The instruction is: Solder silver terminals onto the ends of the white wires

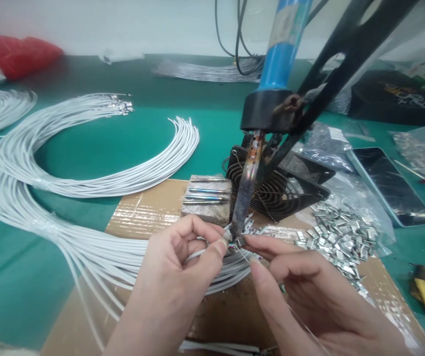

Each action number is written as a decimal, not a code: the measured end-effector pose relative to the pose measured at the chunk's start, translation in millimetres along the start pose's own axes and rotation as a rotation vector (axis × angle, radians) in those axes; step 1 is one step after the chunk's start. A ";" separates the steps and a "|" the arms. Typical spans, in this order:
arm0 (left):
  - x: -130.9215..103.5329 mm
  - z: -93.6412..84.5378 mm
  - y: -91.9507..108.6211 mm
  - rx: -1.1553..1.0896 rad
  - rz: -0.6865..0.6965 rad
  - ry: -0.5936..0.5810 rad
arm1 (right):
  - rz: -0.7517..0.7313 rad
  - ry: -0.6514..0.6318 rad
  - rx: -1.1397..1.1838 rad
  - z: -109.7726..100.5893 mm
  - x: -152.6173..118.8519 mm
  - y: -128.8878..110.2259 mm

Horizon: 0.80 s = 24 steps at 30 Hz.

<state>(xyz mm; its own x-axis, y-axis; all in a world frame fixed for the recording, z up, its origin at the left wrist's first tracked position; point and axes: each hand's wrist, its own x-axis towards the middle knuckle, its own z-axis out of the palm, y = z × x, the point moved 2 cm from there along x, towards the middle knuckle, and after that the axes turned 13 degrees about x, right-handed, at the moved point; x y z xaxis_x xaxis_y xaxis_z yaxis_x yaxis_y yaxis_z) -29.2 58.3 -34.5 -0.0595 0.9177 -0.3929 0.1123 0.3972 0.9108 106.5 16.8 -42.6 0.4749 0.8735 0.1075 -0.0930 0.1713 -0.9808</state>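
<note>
While the tip of the blue iron (251,173) points down, two hands meet right under it.
The left hand (177,267) pinches a white cord (197,253) between thumb and finger, its end by the iron's tip; the right hand (308,291) pinches a thin wire (242,254), and one of its fingers is by a tiny metal piece (239,242) at the tip. Left of the iron are a gray block (207,213) and big loops of white cords (86,242); right of it are a black fan (279,195), a pile of shiny bits (342,237) and a phone (390,185).
</note>
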 end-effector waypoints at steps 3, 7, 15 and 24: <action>1.0 0.2 1.1 -0.010 0.014 0.028 | 0.001 -0.006 -0.005 0.0 0.6 1.1; 2.6 0.5 0.4 -0.035 0.001 0.011 | 0.028 -0.015 0.020 -0.5 -0.1 3.3; 0.8 0.8 -1.4 -0.004 0.005 -0.002 | 0.027 0.025 0.010 1.0 -1.2 4.9; -3.6 1.4 1.2 0.021 0.035 0.035 | 0.019 0.050 0.048 2.5 -1.7 4.0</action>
<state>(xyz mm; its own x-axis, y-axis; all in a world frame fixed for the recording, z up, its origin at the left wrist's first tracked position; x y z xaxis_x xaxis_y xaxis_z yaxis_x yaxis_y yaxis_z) -27.5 55.5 -32.1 -0.0902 0.9302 -0.3559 0.1353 0.3655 0.9209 103.1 17.2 -46.2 0.5152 0.8534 0.0793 -0.1436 0.1772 -0.9736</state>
